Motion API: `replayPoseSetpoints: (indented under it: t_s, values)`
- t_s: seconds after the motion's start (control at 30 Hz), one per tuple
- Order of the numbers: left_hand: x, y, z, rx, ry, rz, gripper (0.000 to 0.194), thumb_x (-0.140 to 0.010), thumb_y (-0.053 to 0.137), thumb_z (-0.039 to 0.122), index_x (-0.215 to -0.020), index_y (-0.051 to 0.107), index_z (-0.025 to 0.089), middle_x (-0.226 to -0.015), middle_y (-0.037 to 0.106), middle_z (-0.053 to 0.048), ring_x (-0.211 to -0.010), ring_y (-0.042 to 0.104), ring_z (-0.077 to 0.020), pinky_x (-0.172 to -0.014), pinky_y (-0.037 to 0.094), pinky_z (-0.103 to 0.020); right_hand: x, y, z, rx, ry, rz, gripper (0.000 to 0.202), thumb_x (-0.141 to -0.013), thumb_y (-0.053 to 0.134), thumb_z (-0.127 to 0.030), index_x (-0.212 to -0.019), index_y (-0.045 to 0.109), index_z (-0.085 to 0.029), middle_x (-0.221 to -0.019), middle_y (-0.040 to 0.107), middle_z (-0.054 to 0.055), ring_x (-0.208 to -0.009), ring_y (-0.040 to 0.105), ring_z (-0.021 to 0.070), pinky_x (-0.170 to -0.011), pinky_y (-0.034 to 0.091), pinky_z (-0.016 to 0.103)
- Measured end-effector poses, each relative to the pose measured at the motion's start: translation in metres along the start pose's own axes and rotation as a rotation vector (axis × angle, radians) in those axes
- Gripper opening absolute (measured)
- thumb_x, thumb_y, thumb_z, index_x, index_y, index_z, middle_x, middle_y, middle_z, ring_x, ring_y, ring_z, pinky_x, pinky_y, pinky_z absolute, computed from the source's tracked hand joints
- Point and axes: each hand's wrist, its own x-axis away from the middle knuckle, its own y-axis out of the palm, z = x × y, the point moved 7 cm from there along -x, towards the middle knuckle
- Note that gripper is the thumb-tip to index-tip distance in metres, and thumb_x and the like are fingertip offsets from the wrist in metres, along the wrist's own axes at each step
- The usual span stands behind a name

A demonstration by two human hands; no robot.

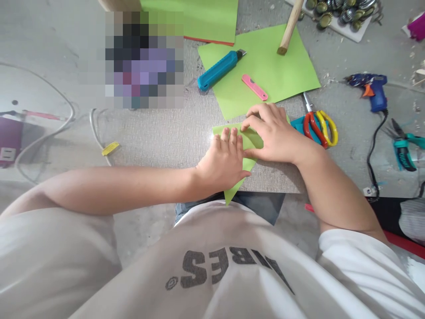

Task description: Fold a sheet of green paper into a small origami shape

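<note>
A green sheet of paper [249, 140], folded to a triangular shape, lies at the table's front edge with one pointed corner hanging over it. My left hand [226, 159] is flat on this paper, fingers stretched out and pressing it down. To its right, my right hand [274, 135] touches the same paper with bent fingertips; thumb and index finger are apart. Just beyond both hands is a larger green sheet [279, 62]. On it are a blue utility knife [219, 70] and a small pink folding cutter [254, 87]. Scissors [320, 128] with red and yellow handles lie beside my right wrist.
More green paper [199, 20] lies at the back. A wooden stick [289, 29] rests over the sheet. Bottle caps [348, 13], a blue glue gun [373, 88] and pliers [403, 146] are on the right. A white cable [71, 108] loops on the left. One patch is pixelated.
</note>
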Motion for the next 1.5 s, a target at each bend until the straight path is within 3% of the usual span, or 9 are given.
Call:
replayPoseSetpoints:
  t_s: [0.17,0.33,0.63,0.87,1.07,1.17,1.27,1.37,1.5]
  values:
    - [0.009,-0.010,0.007,-0.047,0.096,0.172,0.068,-0.125,0.055,0.043,-0.176,0.061,-0.002,-0.174,0.066,-0.038,-0.156,0.075,-0.0490,-0.101,0.069,-0.048,-0.005,0.000,0.001,0.034,0.020,0.032,0.029,-0.108,0.074,-0.050,-0.126,0.069,-0.027,-0.147,0.065,0.019,-0.140,0.060,0.0483,-0.118,0.050,0.069]
    - [0.016,-0.023,0.018,-0.106,0.324,0.369,0.061,-0.116,0.043,0.004,-0.169,0.070,0.017,-0.151,0.086,-0.018,-0.118,0.083,-0.0271,-0.074,0.058,-0.036,-0.008,0.002,0.001,0.036,0.012,0.067,0.025,-0.109,0.072,-0.049,-0.120,0.070,-0.027,-0.142,0.067,0.019,-0.133,0.061,0.0477,-0.115,0.052,0.070]
    - [0.021,-0.024,0.023,-0.260,0.372,0.560,0.045,-0.115,0.047,0.000,-0.125,0.089,0.013,-0.126,0.091,-0.016,-0.100,0.083,-0.0233,-0.063,0.045,-0.033,-0.009,-0.006,0.004,-0.017,-0.008,0.076,0.027,-0.105,0.081,-0.054,-0.108,0.077,-0.028,-0.137,0.070,0.014,-0.132,0.063,0.0448,-0.124,0.050,0.077]
    - [0.013,-0.017,0.023,-0.245,0.334,0.407,0.048,-0.117,0.042,0.005,-0.128,0.088,0.014,-0.109,0.088,-0.016,-0.090,0.076,-0.0278,-0.057,0.025,-0.036,-0.026,-0.004,0.005,0.051,0.043,0.172,0.040,-0.100,0.089,-0.063,-0.095,0.071,-0.028,-0.117,0.071,0.014,-0.118,0.066,0.0426,-0.110,0.058,0.067]
    - [0.013,-0.019,0.022,-0.153,0.319,0.371,0.048,-0.112,0.046,-0.001,-0.130,0.088,0.016,-0.108,0.088,-0.015,-0.084,0.075,-0.0247,-0.057,0.036,-0.034,-0.032,0.002,0.011,0.082,0.061,0.290,0.063,-0.104,0.076,-0.088,-0.086,0.063,-0.029,-0.103,0.067,0.011,-0.105,0.067,0.0368,-0.100,0.061,0.058]
    - [0.012,-0.019,0.020,-0.160,0.251,0.286,0.053,-0.113,0.043,-0.001,-0.142,0.085,0.014,-0.129,0.091,-0.022,-0.109,0.089,-0.0326,-0.066,0.057,-0.033,-0.031,0.003,0.015,0.093,0.047,0.357,0.071,-0.106,0.065,-0.096,-0.086,0.061,-0.028,-0.099,0.066,0.010,-0.101,0.067,0.0344,-0.098,0.060,0.055]
    - [0.008,-0.018,0.015,-0.124,0.142,0.162,0.055,-0.116,0.047,0.004,-0.164,0.074,0.006,-0.161,0.079,-0.032,-0.149,0.082,-0.0455,-0.093,0.075,-0.046,-0.029,0.004,0.016,0.121,0.012,0.382,0.065,-0.113,0.059,-0.088,-0.094,0.068,-0.027,-0.103,0.070,0.013,-0.106,0.069,0.0368,-0.101,0.059,0.057]
    - [0.004,-0.016,0.009,-0.039,0.056,0.053,0.058,-0.121,0.051,0.012,-0.177,0.060,0.000,-0.177,0.063,-0.036,-0.164,0.069,-0.0506,-0.112,0.075,-0.055,-0.026,0.001,0.008,0.105,-0.076,0.392,0.056,-0.120,0.056,-0.076,-0.106,0.078,-0.026,-0.111,0.076,0.014,-0.110,0.073,0.0379,-0.104,0.057,0.059]
    - [-0.001,-0.013,0.004,0.027,-0.003,-0.021,0.078,-0.126,0.060,0.047,-0.181,0.050,-0.009,-0.183,0.050,-0.042,-0.175,0.053,-0.0543,-0.127,0.068,-0.059,-0.019,-0.009,-0.019,-0.073,-0.339,0.385,0.038,-0.125,0.059,-0.058,-0.119,0.084,-0.030,-0.113,0.087,0.008,-0.102,0.080,0.0298,-0.098,0.059,0.051]
